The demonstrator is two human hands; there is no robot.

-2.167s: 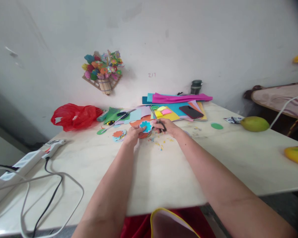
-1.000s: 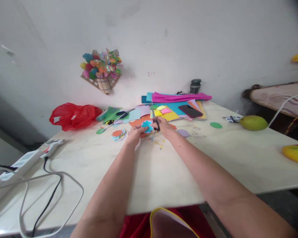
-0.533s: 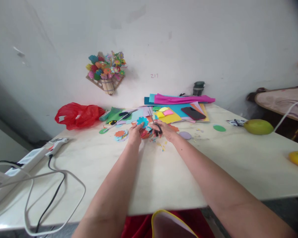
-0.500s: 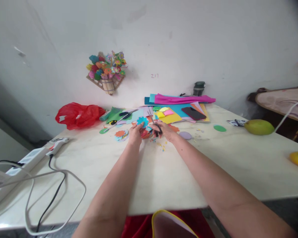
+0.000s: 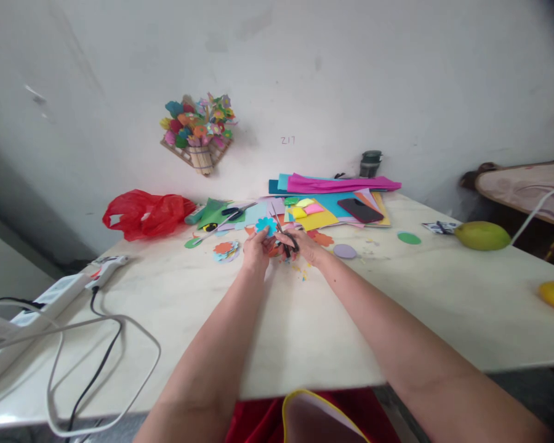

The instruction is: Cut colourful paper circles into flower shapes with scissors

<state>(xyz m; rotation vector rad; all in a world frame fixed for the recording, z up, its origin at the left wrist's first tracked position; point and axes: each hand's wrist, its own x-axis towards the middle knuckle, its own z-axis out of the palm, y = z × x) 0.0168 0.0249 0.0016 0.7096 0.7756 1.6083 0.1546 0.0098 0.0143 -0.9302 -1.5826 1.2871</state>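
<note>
Between thumb and fingers, my left hand [image 5: 257,246] pinches a blue paper flower [image 5: 264,226] with scalloped petals. My right hand [image 5: 300,245] is closed around the black handles of a pair of scissors [image 5: 277,219], whose blades point up and away, close to the flower's right edge. Orange paper flowers [image 5: 321,238] lie partly behind my right hand. To the left of my left hand sits a small stack of cut paper flowers [image 5: 224,250], an orange one on top. Tiny paper scraps [image 5: 303,274] are scattered on the table below my hands.
Coloured paper sheets [image 5: 325,219] with a dark phone [image 5: 360,210] lie at the back. A second pair of scissors [image 5: 233,213] and a red plastic bag [image 5: 148,215] are left of them. A green mango [image 5: 482,236] stands right; a power strip [image 5: 50,301] with cables lies left.
My left hand and the blue flower have shifted slightly right, nearer the scissors. My right hand has moved a little left, with the scissors still in it.
</note>
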